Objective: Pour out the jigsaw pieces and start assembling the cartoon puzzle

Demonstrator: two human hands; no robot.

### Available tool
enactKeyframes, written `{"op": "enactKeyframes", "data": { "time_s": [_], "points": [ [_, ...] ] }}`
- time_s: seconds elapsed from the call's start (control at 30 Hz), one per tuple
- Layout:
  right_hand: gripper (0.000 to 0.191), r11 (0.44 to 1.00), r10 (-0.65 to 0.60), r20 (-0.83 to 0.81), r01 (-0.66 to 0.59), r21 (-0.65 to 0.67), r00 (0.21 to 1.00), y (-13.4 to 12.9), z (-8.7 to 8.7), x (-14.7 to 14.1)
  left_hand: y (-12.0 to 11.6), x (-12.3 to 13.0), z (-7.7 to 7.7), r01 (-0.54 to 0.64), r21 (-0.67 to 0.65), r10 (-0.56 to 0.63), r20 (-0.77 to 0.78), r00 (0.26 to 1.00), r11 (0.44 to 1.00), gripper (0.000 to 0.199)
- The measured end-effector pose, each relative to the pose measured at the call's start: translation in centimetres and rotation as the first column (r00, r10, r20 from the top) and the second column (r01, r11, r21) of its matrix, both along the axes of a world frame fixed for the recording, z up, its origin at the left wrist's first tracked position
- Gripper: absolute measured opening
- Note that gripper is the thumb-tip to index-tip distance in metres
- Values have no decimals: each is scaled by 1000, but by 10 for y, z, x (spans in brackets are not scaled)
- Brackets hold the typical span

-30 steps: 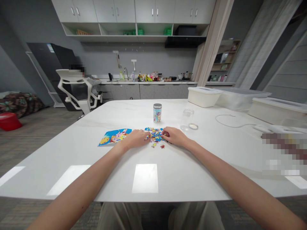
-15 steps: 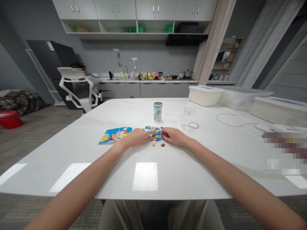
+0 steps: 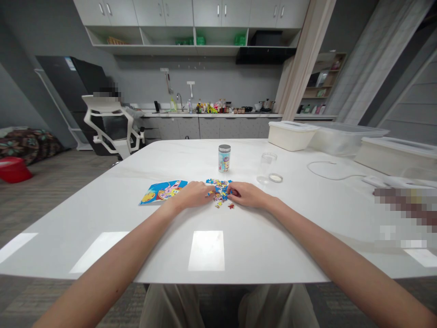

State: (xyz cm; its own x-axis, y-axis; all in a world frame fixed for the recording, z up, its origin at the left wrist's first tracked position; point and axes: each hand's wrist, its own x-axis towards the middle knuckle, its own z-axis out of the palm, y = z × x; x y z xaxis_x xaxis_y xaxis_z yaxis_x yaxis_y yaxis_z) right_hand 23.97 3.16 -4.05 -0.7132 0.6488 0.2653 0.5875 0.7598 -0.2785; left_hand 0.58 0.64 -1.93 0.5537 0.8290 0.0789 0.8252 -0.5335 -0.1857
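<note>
Handling puzzle pieces point(image 3: 221, 187) heaped on the white table point(image 3: 252, 241), between left hand point(image 3: 195, 194) and right hand point(image 3: 248, 195).
Fingers curled at the pile's edges; can't tell if clamped on a piece. Risk: a knuckle sweep could scatter pieces.

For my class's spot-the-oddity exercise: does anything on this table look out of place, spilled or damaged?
Nothing looks plainly spilled or damaged. Mildly odd: a red puzzle piece lies apart from the puzzle pile, on its near side, and a round rimmed piece, perhaps a lid, lies beside the clear jar rather than on top.
</note>
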Motion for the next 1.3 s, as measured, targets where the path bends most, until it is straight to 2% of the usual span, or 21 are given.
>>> {"op": "enactKeyframes", "data": {
  "time_s": [0.17,0.4,0.7,1.17,1.3],
  "points": [
    [10,1000,-20,-1,20,-24,1000,0,0,-1,-1,1,3,-26,-23,26,-10,1000,999,30],
    [12,998,-34,0,34,-60,999,-2,2,-1,1,-4,-3,75,-26,-76,-32,997,997,34],
    [11,999,39,-60,-39,0,997,-4,1,0,0,-3,-3,95,-35,-96,-32,995,995,36],
    [35,992,99,-64,-93,90,993,0,-5,2,-3,-2,3,120,-15,-121,-80,989,993,33],
    [36,991,87,-72,-79,107,994,-1,-5,1,-3,-2,2,123,-14,-124,-76,989,992,34]
  ]
}}
